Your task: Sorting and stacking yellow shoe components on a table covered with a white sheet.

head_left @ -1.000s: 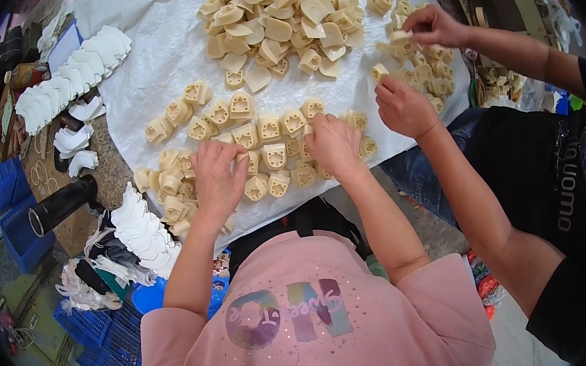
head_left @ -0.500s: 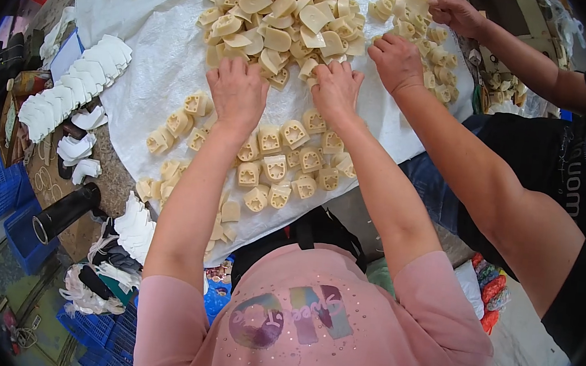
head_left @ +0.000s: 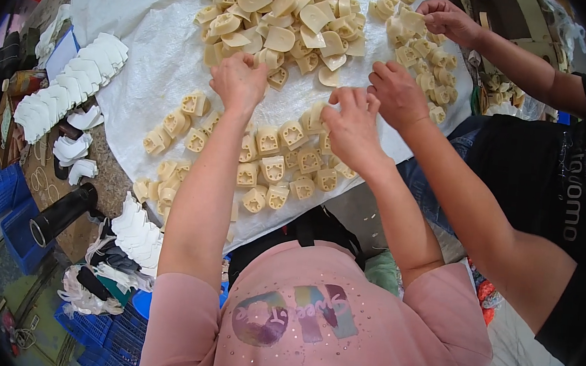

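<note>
At the near edge of a heap of cream plastic pieces (head_left: 281, 12), my left hand (head_left: 239, 85) has its fingers closed on a rounded cream plastic piece (head_left: 270, 58). My right hand (head_left: 354, 129) hovers over the right end of the rows of cream blocks, fingers bent and apart. Its fingertips are beside a cream block (head_left: 312, 118); whether they touch it is unclear. Several more blocks (head_left: 273, 168) with star-shaped hollows stand in rows between my forearms, and others lie left of my left forearm.
A co-worker's hands (head_left: 397, 94) handle cream pieces on the right, one very close to my right hand. White sheeting (head_left: 157, 50) covers the table. Stacked white curved pieces (head_left: 73, 88), a black cylinder (head_left: 64, 214) and blue crates (head_left: 27, 235) are on the left.
My right hand has drawn back from the heap toward the rows, and its fingers have spread. My left hand stays by the heap, turned slightly. The co-worker's nearer hand has moved a little closer.
</note>
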`<action>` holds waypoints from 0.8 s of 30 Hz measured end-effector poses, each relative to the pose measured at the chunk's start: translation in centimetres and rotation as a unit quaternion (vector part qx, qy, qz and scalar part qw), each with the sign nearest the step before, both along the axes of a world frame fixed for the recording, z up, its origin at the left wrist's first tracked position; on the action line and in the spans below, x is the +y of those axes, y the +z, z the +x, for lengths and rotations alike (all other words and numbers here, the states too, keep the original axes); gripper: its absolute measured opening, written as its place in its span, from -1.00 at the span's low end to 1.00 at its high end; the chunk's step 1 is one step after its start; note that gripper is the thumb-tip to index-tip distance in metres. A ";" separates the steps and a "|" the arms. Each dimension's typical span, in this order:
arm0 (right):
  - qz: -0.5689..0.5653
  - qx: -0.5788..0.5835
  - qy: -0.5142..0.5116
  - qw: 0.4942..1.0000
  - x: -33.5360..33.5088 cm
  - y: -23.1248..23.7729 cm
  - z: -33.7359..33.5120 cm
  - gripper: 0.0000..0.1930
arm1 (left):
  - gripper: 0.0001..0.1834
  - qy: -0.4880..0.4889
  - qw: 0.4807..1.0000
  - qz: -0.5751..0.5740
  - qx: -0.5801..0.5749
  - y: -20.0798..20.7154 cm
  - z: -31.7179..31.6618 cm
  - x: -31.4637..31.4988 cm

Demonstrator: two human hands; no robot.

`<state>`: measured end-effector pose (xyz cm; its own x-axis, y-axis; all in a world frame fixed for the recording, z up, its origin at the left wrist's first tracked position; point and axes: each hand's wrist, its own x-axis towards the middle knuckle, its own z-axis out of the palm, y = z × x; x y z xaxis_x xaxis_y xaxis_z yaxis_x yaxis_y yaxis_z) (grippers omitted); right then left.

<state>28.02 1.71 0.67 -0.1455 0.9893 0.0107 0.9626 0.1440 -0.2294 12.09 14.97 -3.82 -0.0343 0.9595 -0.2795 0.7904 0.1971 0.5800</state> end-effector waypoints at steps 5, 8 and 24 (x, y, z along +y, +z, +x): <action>0.000 -0.055 0.026 0.998 -1.2 -1.2 -0.8 -0.84 | -0.68 0.018 0.993 -0.002 -0.116 1.1 -2.6 -1.2; -0.001 -0.018 0.013 1.000 -1.6 -0.2 -0.9 -0.84 | -0.69 0.037 0.983 -0.008 -0.181 1.6 -4.9 -2.2; -0.036 0.297 0.019 0.954 2.9 1.1 -5.4 -0.73 | -0.75 0.011 0.967 0.003 -0.255 4.8 -9.3 -8.2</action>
<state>22.67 4.57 1.79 -0.1705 0.9848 0.0341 0.6541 0.1390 -0.7435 2.76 6.73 0.98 0.0853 0.9620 -0.2592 0.3975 0.2057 0.8943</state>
